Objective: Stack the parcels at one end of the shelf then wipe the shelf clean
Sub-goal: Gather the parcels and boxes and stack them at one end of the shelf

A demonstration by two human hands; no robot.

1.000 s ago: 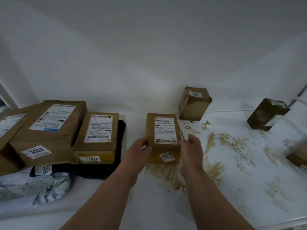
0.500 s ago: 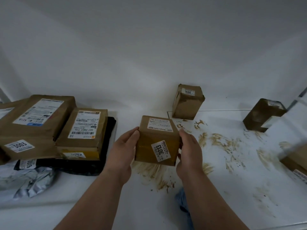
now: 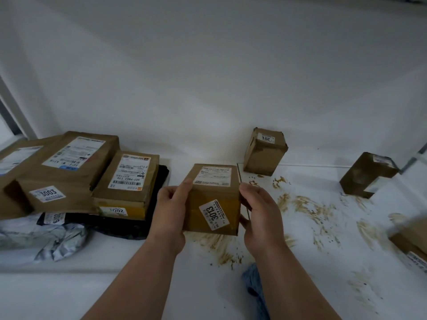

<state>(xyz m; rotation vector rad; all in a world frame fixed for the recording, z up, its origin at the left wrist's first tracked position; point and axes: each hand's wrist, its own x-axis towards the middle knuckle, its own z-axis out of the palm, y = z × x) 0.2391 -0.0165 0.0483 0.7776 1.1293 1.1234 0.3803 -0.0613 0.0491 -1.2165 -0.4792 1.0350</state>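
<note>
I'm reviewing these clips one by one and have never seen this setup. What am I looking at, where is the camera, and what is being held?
There is no machine here: a person works with bare hands, and the one camera sits on their head, looking forward and down. The left hand and right hand grip a small brown parcel labelled 3013 by its sides, above the white shelf. At the left end lies a pile of parcels. Three more boxes stand further right, among them a box at the back wall. Brown smears dirty the shelf, and a blue cloth lies near the front edge.
</note>
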